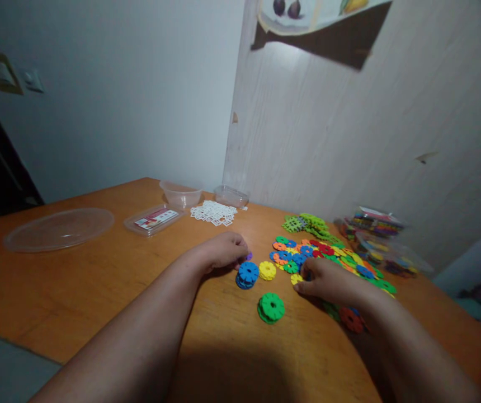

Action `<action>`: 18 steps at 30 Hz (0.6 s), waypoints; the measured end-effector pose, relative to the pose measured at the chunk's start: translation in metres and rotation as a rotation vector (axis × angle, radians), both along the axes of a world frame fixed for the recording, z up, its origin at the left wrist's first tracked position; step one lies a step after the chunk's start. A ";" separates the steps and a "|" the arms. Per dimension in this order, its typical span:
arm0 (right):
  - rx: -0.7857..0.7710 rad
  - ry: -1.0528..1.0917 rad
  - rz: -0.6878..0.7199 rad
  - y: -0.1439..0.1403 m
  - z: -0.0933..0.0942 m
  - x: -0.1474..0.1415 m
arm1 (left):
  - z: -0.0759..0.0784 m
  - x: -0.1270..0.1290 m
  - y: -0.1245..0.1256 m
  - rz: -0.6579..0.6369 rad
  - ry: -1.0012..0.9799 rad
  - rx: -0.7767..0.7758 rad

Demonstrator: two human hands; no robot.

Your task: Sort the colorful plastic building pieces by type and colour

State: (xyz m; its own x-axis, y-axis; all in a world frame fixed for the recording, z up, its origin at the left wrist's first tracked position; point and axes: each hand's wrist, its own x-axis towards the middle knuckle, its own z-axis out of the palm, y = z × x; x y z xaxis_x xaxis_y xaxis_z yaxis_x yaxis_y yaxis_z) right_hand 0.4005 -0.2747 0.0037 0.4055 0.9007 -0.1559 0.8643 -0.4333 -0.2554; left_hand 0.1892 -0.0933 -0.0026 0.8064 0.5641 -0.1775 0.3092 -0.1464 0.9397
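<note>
My left hand (224, 251) rests knuckles up on the wooden table (98, 291), fingers curled over a purple disc (248, 256) that peeks out beside it. Just in front sit a stack of blue discs (248, 274), a yellow disc stack (267, 270) and a green stack (271, 307). My right hand (326, 280) lies on the edge of a mixed pile of coloured snowflake discs (328, 254), its fingertips pinching a yellow disc (296, 279). An orange disc (350, 319) lies under my right forearm.
At the back stand a clear bowl (180, 194), a small clear tub (231, 196), a lidded flat box (154, 219), a heap of white square pieces (214, 212) and a large clear lid (59, 228). Green square pieces (305, 224) and a box of coloured pieces (375, 229) sit right.
</note>
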 end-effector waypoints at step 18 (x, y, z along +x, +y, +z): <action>0.227 0.150 -0.002 0.022 0.009 -0.049 | 0.000 0.001 0.002 -0.044 0.001 -0.004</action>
